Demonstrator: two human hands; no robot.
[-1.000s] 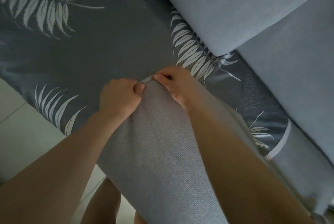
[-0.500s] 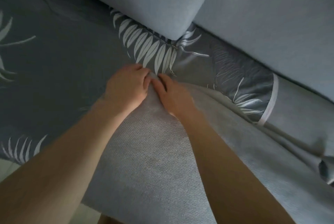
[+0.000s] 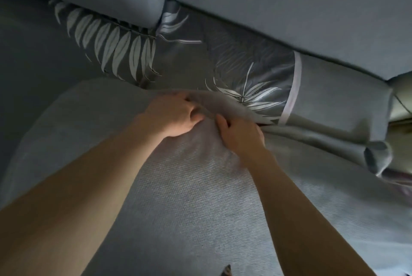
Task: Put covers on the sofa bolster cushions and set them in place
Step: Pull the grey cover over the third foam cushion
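A sofa seat (image 3: 40, 52) draped in leaf-print fabric (grey, white fronds) is seen beneath pale back cushions (image 3: 289, 8). The grey cover (image 3: 189, 197) lying on the seat is pinched at its edge by the curled left hand (image 3: 174, 115) and right hand (image 3: 240, 135).

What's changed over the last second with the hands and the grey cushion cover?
Both hands worked rightward along the far edge of the light grey woven cushion cover. The left hand and right hand now sit slightly apart; a second ago they met at one point. Unchanged: both still pinch that edge, and the cushion still lies on the dark leaf-print sofa throw.
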